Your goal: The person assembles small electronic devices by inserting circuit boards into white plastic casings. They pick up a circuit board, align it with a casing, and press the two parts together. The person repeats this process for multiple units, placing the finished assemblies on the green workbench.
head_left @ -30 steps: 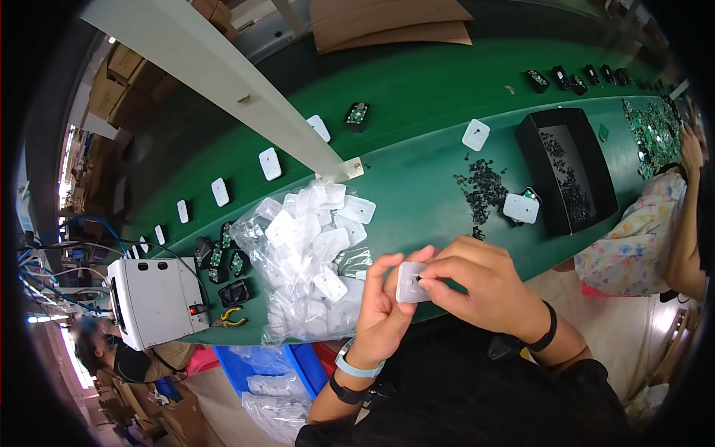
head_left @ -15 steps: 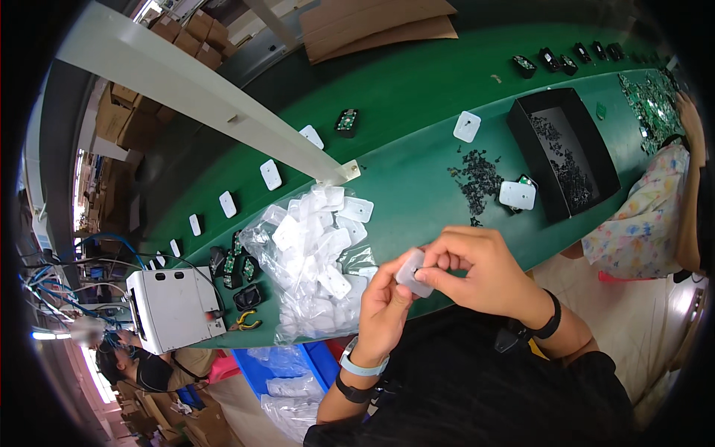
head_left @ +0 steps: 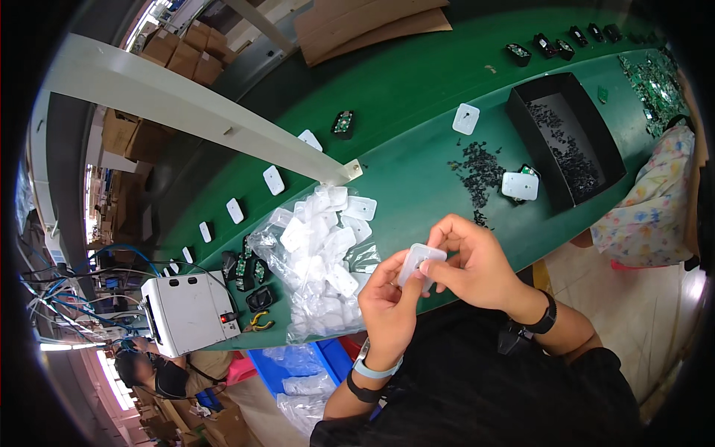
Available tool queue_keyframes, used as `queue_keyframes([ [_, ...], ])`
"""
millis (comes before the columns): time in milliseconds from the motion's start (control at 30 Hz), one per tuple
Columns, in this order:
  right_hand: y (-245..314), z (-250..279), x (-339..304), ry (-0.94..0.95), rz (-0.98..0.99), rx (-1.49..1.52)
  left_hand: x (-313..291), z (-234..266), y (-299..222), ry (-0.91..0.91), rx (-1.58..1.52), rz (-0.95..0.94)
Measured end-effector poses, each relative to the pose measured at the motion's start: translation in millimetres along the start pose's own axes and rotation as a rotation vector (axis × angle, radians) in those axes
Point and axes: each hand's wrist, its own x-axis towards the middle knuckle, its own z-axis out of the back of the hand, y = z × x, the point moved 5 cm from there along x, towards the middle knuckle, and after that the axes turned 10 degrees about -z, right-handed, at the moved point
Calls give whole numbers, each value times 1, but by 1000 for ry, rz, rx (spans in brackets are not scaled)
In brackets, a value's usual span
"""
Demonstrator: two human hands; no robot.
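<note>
Your left hand (head_left: 387, 302) and right hand (head_left: 477, 261) pinch a small white plastic cover (head_left: 418, 262) between their fingertips, both grips closed on it, above the near edge of the green counter (head_left: 417, 112). A heap of bagged white covers (head_left: 320, 261) lies just left; a black tray (head_left: 566, 138) sits toward the right end.

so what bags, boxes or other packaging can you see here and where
Clear plastic bag of white covers, on the green belt left of both hands.
Brown cardboard boxes, stacked far left.
Flat cardboard sheet, top edge.
Black tray, right, holding small black parts.
</note>
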Motion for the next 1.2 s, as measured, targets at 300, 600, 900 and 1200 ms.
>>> queue_keyframes([
  [300, -17, 31, 30, 370, 236, 323, 9, 13, 10, -100, -219, 180],
  [600, 13, -5, 216, -253, 372, -848, -2, 68, 22, -262, -406, 151],
  [900, 3, -29, 300, -292, 490, -1284, -14, 109, 34, -230, -384, 28],
  [1200, 55, -24, 173, -140, 657, -867, -2, 91, 27, -40, -439, 136],
])
